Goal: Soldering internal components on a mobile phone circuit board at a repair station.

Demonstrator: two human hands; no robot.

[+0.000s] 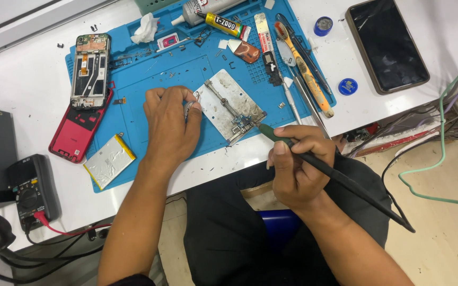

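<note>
Right hand (295, 164) low at the desk's near edge, fingers curled tight around a dark soldering iron (324, 167), held like a pen. Its green-tinted front end angles up and left, tip at the lower corner of the metal holder plate (229, 106). The iron's black cord trails off down to the right, over the lap.

Left hand (170, 124) lies palm down on the blue work mat (155, 74), knuckles up, thumb and forefinger pinched on something small and metallic, tweezers probably, though the fingers hide most of it. That grip sits right at the plate's left edge.

The plate is silvery, scuffed, turned at an angle, with a spring rod along it and a small circuit board (242, 123) clamped at its lower end, just where the iron's tip meets it.

Around it, left of the hand, an opened phone frame (90, 71) overlaps a red back cover (78, 127), with a silver battery (109, 160) just below. Top of the mat has a crumpled tissue (145, 29), a yellow-and-black glue tube (226, 25) and a row of hand tools (303, 69). Off the mat to the right, a dark phone (387, 45) lies face up on the white desk (27, 79). A multimeter (30, 190) with a red lead sits at lower left.
</note>
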